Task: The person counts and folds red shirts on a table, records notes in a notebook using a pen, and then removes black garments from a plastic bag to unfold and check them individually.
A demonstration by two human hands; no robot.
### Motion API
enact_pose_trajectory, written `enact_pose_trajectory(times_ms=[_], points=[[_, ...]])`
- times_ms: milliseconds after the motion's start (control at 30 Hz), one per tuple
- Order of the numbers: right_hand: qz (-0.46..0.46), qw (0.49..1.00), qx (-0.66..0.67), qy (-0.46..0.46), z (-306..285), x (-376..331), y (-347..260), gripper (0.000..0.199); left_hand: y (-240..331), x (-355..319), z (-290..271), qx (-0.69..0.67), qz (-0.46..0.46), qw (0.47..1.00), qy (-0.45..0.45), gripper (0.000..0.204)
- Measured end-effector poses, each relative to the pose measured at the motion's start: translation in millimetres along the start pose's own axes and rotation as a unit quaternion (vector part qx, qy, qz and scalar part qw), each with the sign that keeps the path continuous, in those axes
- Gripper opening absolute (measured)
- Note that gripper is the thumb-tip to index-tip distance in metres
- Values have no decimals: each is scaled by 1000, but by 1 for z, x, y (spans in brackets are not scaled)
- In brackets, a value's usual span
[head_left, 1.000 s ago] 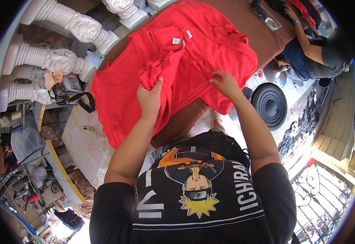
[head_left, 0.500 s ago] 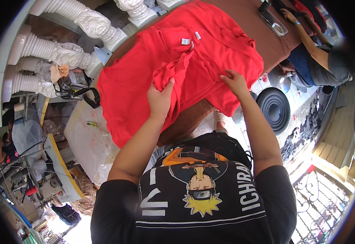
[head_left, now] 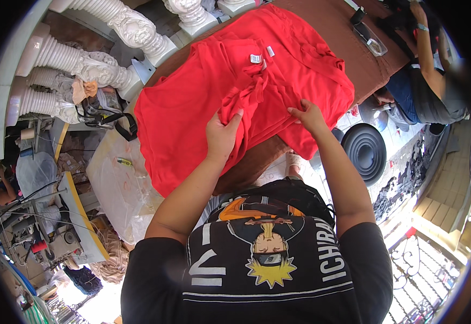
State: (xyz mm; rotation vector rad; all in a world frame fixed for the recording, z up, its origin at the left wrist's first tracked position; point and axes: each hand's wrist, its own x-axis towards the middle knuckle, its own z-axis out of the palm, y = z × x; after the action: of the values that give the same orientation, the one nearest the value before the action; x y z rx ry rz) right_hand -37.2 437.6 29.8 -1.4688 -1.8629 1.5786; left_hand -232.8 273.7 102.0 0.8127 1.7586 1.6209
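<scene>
While the red shirt (head_left: 192,108) was gripped by the left hand (head_left: 222,135) and pressed by the right hand (head_left: 308,116), a brown bench (head_left: 348,43) was flanked by white carved columns (head_left: 79,62).

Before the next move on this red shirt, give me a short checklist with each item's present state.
1. Left hand grips bunched fabric of the red shirt: ok.
2. Right hand on the shirt's near edge: ok, fingers on the cloth.
3. Shirt lying flat: not ok, creased down the middle.
4. Shirt fully on the brown table: not ok, near edge overhangs.
5. White neck labels facing up: ok.
6. Layers beneath aligned: cannot tell.
</scene>
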Motion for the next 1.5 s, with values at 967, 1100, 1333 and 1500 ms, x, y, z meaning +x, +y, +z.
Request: enact_pose_trajectory(times_ms=[967, 1100, 1333, 1500], points=[[62, 972, 218, -55, -2, -16, -23, 46, -4, 5, -4, -45, 1, 999, 3, 27], [69, 972, 216, -65, -3, -24, -35, 41, -2, 2, -3, -49, -6, 999, 1, 27], [63, 971, 220, -72, -4, -22, -30, 40, 0, 1, -4, -35, -6, 999, 3, 26], [58, 972, 214, -78, -4, -20, -26, 37, -2, 0, -5, -17, -4, 1000, 1, 25]])
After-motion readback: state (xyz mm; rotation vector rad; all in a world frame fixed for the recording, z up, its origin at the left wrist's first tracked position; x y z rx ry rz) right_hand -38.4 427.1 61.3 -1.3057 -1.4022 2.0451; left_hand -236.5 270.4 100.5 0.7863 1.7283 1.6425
